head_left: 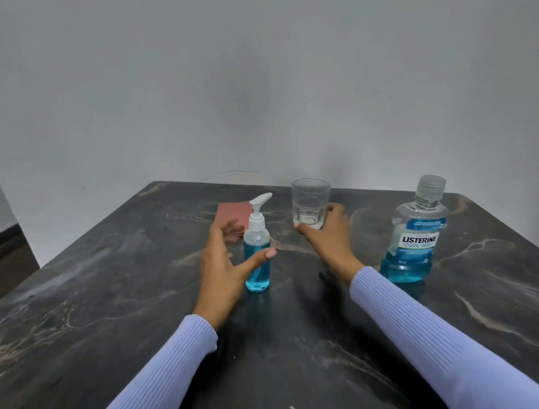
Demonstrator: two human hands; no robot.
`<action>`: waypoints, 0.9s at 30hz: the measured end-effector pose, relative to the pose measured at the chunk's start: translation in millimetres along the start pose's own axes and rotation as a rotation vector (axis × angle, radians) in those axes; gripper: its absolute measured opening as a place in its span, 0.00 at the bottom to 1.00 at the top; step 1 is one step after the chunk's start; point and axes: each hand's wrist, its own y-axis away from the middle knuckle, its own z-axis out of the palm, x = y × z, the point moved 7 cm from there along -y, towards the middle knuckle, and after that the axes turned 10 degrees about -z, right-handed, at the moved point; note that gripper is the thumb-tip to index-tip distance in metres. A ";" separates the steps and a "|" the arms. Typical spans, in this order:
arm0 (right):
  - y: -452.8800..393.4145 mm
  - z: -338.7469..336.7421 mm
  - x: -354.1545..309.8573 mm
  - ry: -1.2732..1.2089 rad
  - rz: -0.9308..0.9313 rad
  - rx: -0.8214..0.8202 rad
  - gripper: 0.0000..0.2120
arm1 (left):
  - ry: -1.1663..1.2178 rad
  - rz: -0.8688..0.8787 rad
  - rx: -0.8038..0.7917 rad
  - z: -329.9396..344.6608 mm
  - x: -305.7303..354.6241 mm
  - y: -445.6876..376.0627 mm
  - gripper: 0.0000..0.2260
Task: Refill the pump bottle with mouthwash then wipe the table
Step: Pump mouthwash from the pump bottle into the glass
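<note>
Right hand (328,235): wrapped round the foot of the glass (308,205), thumb across the near side of its base, fingers curled behind it; a closed hold on the glass.
Left hand (224,267): spread wide open, holding nothing; the thumb tip lies in front of the pump bottle (257,253), the fingers reach past its left side. Whether the skin touches the bottle cannot be told.
Glass: clear, upright, appears empty, standing on the table (113,304) near the far edge, about midway along it.
Pump bottle: upright, white pump head screwed on, spout pointing right and away, blue liquid up to about the shoulder; it stands just left of and nearer than the glass.
Mouthwash bottle (415,236): upright toward the far right corner, cap on, blue liquid only in the lower part; well apart from the right hand.
Pink cloth (234,215): flat behind the pump bottle, partly hidden by the left fingers.
Sleeves (440,347): lilac ribbed knit, both forearms reaching in over the near edge.
Table: dark veined marble.
</note>
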 end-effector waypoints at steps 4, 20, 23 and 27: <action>-29.9 22.0 15.1 -0.016 0.094 0.092 0.41 | -0.028 0.020 -0.069 6.1 -9.0 -5.8 0.24; -25.6 4.7 20.6 0.092 -0.052 -0.015 0.38 | -0.082 0.044 -0.061 2.1 -8.5 -8.6 0.25; 2.1 -10.3 14.8 0.095 -0.109 -0.074 0.40 | -0.097 0.034 -0.055 1.0 -9.3 -8.0 0.26; 37.5 -26.5 10.2 0.018 -0.149 -0.158 0.41 | -0.109 0.030 -0.031 -2.3 -10.0 -9.1 0.20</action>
